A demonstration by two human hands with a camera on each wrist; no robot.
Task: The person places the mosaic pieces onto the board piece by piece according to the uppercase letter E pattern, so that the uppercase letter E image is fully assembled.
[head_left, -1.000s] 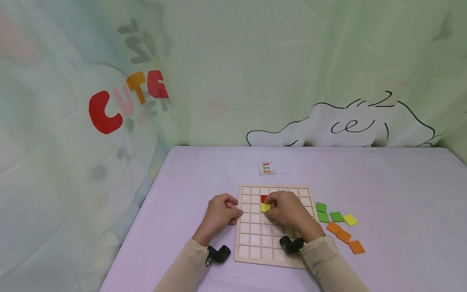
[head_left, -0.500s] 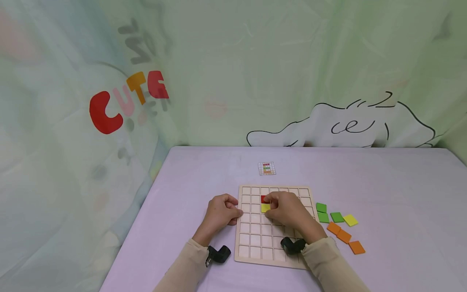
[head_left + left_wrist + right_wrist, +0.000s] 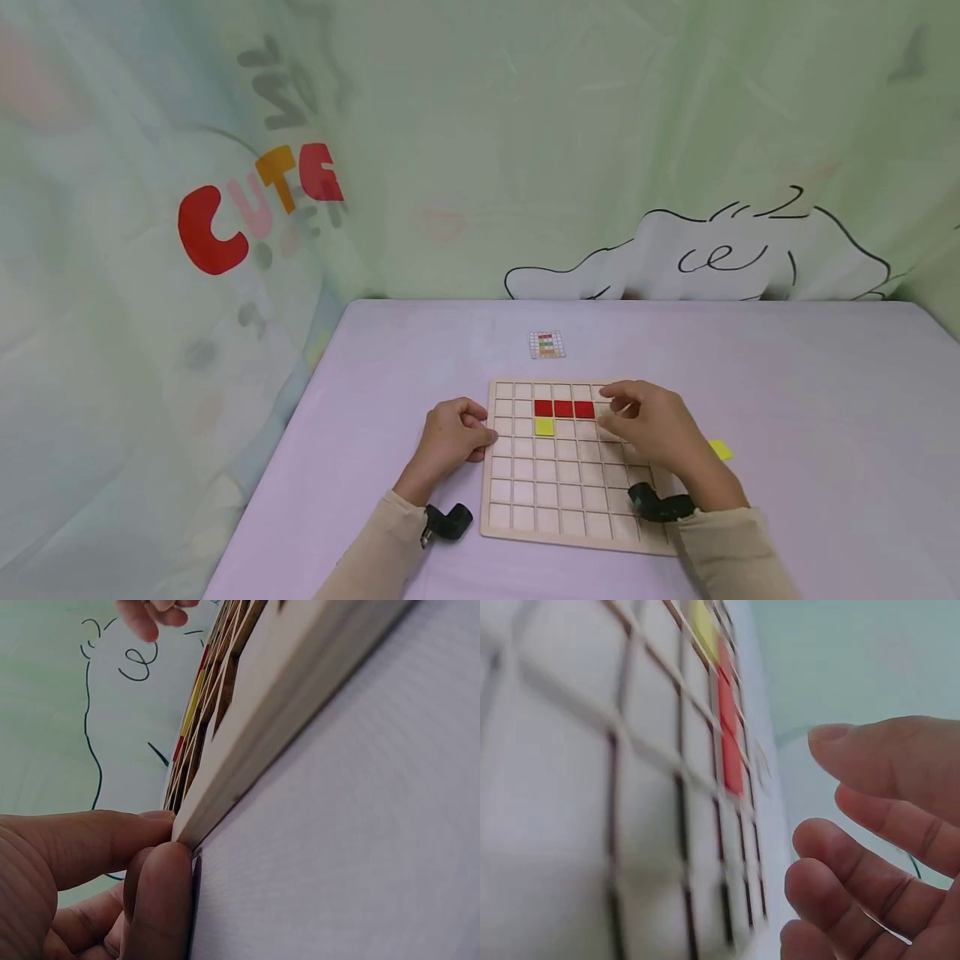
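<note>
Compared with half a second ago, the right hand (image 3: pixel 652 417) has moved to the right and off the coloured tiles, so a row of three red tiles (image 3: pixel 564 409) now shows in full on the wooden grid board (image 3: pixel 522 493). A yellow tile (image 3: pixel 544 427) sits as before in the square just below the leftmost red one. The green and orange tiles seen earlier beside the board no longer show; the right hand and forearm cover that spot, and only a second yellow tile (image 3: pixel 721 450) peeks out there on the worktop (image 3: pixel 412 350).

The right grip is loosely spread, thumb and fingers apart and slightly bent, holding nothing, over the right part of the board. The left hand (image 3: pixel 455 432) has stayed put: its grip is closed to a pinch, thumb and forefinger on the board's left edge. The board lies flat on the worktop between the hands, and a small printed card (image 3: pixel 547 344) with a coloured grid lies just beyond its far edge.
</note>
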